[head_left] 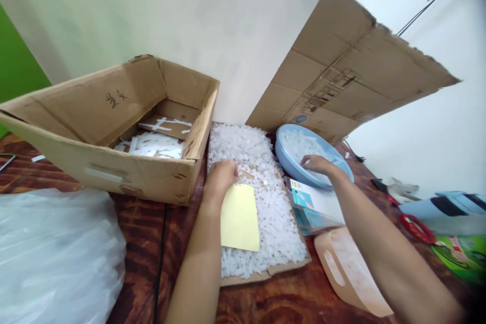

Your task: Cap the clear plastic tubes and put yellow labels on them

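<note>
My left hand (223, 176) is closed over a cardboard sheet (248, 279) covered with many small white pieces (273, 217); what its fingers hold is too small to make out. A yellow paper (240, 218) lies on the pieces just below that hand. On the right, my right hand (316, 163) reaches over the rim of a blue basin (284, 159) that holds more translucent white pieces (301, 144). Its fingers are pinched together, and anything between them is too small to tell.
An open cardboard box (140, 172) with paper scraps stands at the left, above a white plastic bag (56, 253). Flat packets (313, 207) and a peach basket (349, 268) are below the basin. A large cardboard panel (341, 61) leans behind. Red tape (417, 229) lies far right.
</note>
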`<act>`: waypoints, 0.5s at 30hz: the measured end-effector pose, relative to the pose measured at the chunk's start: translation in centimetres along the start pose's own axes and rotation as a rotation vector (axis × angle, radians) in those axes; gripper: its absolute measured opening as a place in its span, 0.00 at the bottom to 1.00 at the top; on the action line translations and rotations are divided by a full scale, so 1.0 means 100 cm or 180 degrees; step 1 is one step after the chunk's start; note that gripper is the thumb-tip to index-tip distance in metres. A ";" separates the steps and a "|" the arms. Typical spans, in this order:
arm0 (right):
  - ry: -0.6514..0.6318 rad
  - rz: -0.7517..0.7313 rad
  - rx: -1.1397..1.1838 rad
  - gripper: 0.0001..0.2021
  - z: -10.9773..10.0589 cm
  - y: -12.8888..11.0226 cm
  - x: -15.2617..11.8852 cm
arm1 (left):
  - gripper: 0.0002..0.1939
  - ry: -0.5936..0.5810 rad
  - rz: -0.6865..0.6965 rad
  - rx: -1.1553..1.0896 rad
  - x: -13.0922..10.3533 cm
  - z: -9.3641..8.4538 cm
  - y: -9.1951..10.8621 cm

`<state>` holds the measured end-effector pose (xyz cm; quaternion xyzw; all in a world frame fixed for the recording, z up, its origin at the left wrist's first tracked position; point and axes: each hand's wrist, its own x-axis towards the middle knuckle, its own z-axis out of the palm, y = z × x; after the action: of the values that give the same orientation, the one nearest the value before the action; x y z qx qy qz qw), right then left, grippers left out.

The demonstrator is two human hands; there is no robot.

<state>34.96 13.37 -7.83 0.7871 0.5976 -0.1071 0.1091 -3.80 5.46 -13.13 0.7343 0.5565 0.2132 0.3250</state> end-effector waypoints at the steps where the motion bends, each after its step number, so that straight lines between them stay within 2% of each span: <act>1: 0.0206 0.0094 0.0031 0.17 -0.004 -0.002 -0.005 | 0.09 0.0038 0.0047 -0.0068 0.001 0.000 -0.002; 4: 0.0928 0.0258 0.0230 0.15 -0.021 -0.008 -0.028 | 0.08 0.0126 0.0196 -0.0326 0.003 0.003 -0.010; 6: 0.1329 0.0194 0.0448 0.19 -0.031 -0.013 -0.053 | 0.10 0.0168 0.0300 -0.0550 0.006 0.005 -0.014; 9: 0.1739 -0.0202 0.0843 0.25 -0.034 -0.025 -0.103 | 0.08 0.0238 0.0444 -0.0991 0.011 0.007 -0.015; 11: 0.2040 -0.0734 0.1499 0.25 -0.023 -0.040 -0.141 | 0.06 0.0300 0.0524 -0.1357 0.014 0.005 -0.009; 13: 0.1933 -0.1316 0.2501 0.24 0.000 -0.059 -0.177 | 0.06 0.0360 0.0610 -0.1765 0.015 0.000 0.001; 15: 0.1405 -0.1711 0.3294 0.25 0.030 -0.081 -0.206 | 0.09 0.0434 0.0715 -0.2156 0.012 -0.008 0.018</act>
<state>21.68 -4.28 -4.88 0.5635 0.6539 -0.2413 -0.4434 -2.76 6.49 -11.40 0.6257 0.3905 0.4683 0.4866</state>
